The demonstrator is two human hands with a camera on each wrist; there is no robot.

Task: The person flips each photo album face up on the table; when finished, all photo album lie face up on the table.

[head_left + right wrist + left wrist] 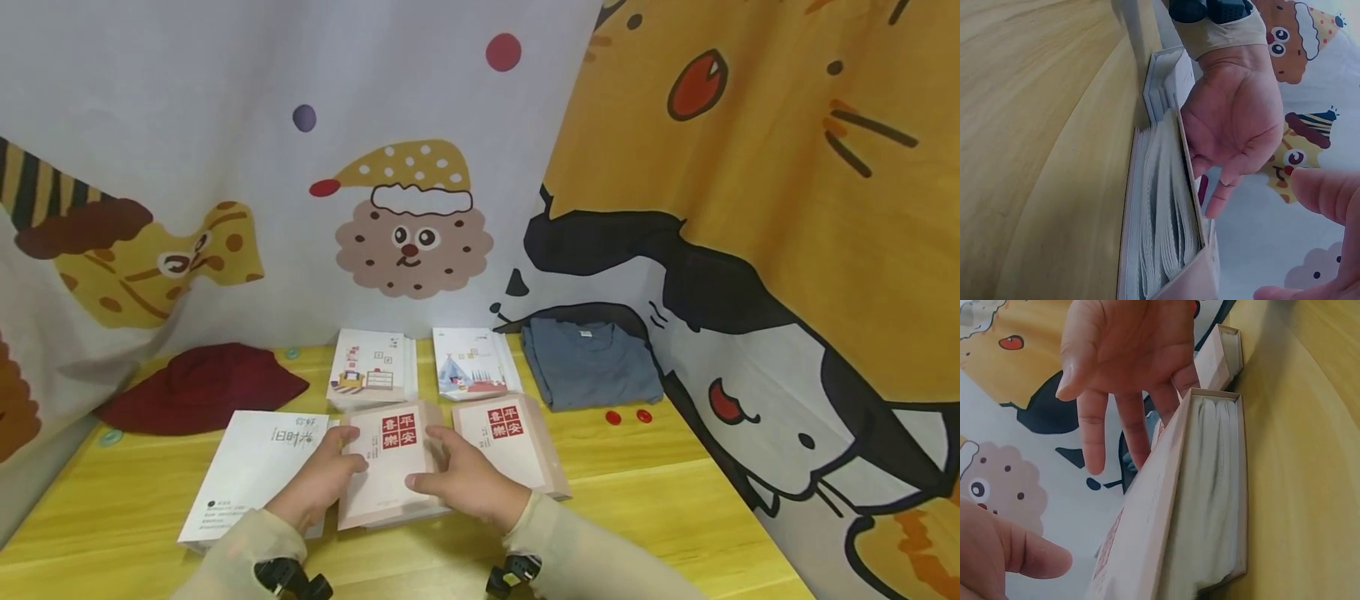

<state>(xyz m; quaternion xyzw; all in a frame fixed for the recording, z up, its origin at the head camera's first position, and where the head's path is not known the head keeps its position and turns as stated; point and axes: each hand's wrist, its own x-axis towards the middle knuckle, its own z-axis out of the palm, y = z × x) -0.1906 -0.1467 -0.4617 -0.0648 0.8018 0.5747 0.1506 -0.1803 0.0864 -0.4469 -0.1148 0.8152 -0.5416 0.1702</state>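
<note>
In the head view, a thick pink hardcover book (pixel 386 487) with red characters lies flat on the table, its page edges (pixel 1207 487) facing me in the left wrist view. My left hand (pixel 324 477) is at the book's left side and my right hand (pixel 472 479) at its right, fingers spread and loose. The wrist views show gaps between both thumbs and the cover, with neither hand gripping it. Whether any fingertip touches the book is unclear. A matching pink book (pixel 506 454) lies to the right, and a white book (pixel 251 467) to the left.
Two white illustrated books (pixel 371 367) stand along the back, near a curtain (pixel 262 67). A dark red hat (pixel 206 387) sits at the back left and a folded grey-blue shirt (pixel 592 367) at the back right. Small red discs (pixel 612 418) lie before the shirt.
</note>
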